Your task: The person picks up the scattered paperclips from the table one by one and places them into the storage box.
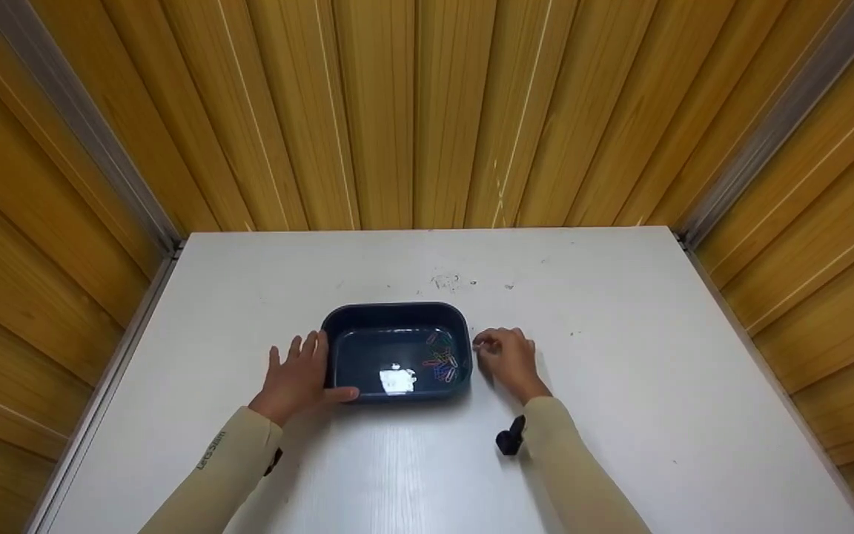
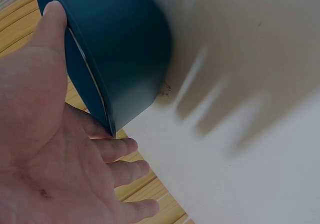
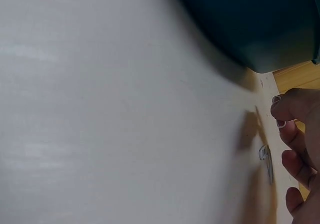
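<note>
A dark blue rectangular bin stands on the white table, and colored paper clips lie in its right end. My left hand rests against its near left corner, fingers spread and straight, thumb on the rim. Just beyond the bin's right wall, my right hand pinches a pale paper clip between thumb and index finger; the clip's loops show at both sides of the fingertip. Beneath that hand another silvery paper clip lies on the table, seen in the right wrist view.
The white table carries small dark marks behind the bin. Yellow wood-look panels enclose the back and both sides. A small black object sits at the right sleeve.
</note>
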Tool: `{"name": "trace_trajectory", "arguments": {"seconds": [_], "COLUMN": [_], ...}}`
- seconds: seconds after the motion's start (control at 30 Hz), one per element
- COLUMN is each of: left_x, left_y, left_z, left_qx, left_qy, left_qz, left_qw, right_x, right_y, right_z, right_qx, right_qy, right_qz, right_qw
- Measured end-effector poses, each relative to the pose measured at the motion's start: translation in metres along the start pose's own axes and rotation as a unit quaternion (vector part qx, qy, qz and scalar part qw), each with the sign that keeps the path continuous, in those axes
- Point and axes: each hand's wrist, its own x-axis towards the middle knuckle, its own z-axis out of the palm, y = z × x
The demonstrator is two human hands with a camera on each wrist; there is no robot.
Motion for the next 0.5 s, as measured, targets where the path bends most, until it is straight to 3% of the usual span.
{"name": "trace_trajectory", "arguments": {"seconds": [0.5], "left_x": [0.0023], "left_y": [-0.0005], "left_z": [-0.0010], "left_qx": [0.000], "left_qy": [-0.005], "left_qz": [0.003], "left_qw": [1.0000], "right_x": [-0.0020], "right_y": [-0.0070], "right_z": [-0.0079], "right_qx": [0.006], "right_qy": [0.019], "right_qz": [-0.004], "right_qw": [0.9998]}}
